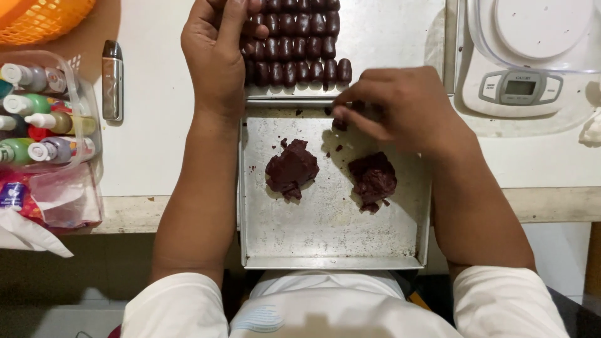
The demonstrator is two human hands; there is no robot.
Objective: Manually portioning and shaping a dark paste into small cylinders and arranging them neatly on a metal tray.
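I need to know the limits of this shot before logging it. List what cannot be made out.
Head view only:
- Far rows of the dark rolled pieces: cut off by the top edge, partly covered by the left hand.
- Right hand: its fingertips hide what they pinch.
- Scale display: too small to tell.
- Orange basket: cut by the corner.

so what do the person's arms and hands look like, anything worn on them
Both arms are bare from the short white sleeves down. The left hand and right hand wear no gloves, and no rings, watch or bracelets show on the sides in view. The white sleeves belong to a white top, with a pale apron-like front between them.
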